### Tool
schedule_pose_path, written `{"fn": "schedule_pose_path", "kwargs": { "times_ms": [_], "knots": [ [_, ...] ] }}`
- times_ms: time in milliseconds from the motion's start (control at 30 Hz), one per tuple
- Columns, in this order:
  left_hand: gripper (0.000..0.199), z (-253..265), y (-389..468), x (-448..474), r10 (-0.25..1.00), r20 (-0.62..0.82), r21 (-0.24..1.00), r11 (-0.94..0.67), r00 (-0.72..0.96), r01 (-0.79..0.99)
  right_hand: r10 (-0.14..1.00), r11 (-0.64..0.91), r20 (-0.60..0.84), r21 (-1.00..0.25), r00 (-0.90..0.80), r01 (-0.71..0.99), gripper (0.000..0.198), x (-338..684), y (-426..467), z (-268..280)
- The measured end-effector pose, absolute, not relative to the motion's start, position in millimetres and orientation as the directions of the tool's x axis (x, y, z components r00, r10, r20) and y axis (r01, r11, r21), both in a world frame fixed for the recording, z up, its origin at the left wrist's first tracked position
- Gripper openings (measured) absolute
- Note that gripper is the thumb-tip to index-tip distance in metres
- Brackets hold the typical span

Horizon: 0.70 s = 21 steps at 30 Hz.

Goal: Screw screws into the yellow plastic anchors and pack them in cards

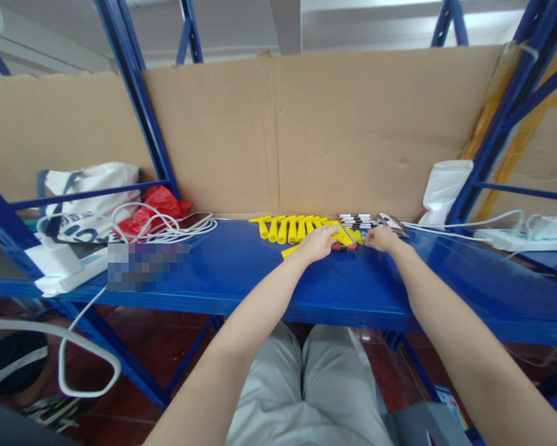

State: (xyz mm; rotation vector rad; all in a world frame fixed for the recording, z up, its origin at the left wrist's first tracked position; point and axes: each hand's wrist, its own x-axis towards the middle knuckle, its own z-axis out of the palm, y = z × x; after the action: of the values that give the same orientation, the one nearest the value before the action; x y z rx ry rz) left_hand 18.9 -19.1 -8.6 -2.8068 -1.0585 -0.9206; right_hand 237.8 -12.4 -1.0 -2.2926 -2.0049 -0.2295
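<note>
My left hand (319,244) is closed around a yellow scraper (343,234). Its wide head, with a pale edge strip, shows past my fingers, and its handle end sticks out on the other side of the hand. Just right of the head is my right hand (384,238), its fingers curled together; whatever they pinch is too small to make out. Behind my left hand lies a row of several yellow T-shaped scrapers (282,230), handles toward me. A dark red piece (351,246) lies under the held scraper's edge. Small black-and-white packets (356,219) lie behind, near dark flat pieces (392,222).
The blue shelf top (241,272) has a cardboard wall (343,136) behind it. White cables (166,229), a power strip (85,272), a red bag (155,207) and a cloth bag (96,186) are at left. A white pouch (443,192) leans at right.
</note>
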Motion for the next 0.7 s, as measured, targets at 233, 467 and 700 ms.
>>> {"fn": "schedule_pose_path", "kwargs": {
  "times_ms": [233, 467, 700],
  "knots": [
    [0.020, -9.9, -17.0, 18.8, 0.585, 0.526, 0.172, -0.784, 0.617, 0.597, 0.979, -0.139, 0.146, -0.032, 0.143, 0.990, 0.023, 235.3, -9.0, -2.7],
    [0.024, -10.4, -15.5, 19.3, 0.583, 0.518, 0.158, -0.784, 0.626, 0.600, 0.980, -0.142, 0.125, -0.117, 0.156, 0.983, 0.017, 234.5, -10.5, -2.2],
    [0.027, -11.0, -15.3, 19.4, 0.592, 0.510, 0.172, -0.781, 0.624, 0.600, 0.965, -0.192, 0.149, -0.153, 0.215, 0.969, 0.019, 241.4, -6.6, -4.9]
  ]
}}
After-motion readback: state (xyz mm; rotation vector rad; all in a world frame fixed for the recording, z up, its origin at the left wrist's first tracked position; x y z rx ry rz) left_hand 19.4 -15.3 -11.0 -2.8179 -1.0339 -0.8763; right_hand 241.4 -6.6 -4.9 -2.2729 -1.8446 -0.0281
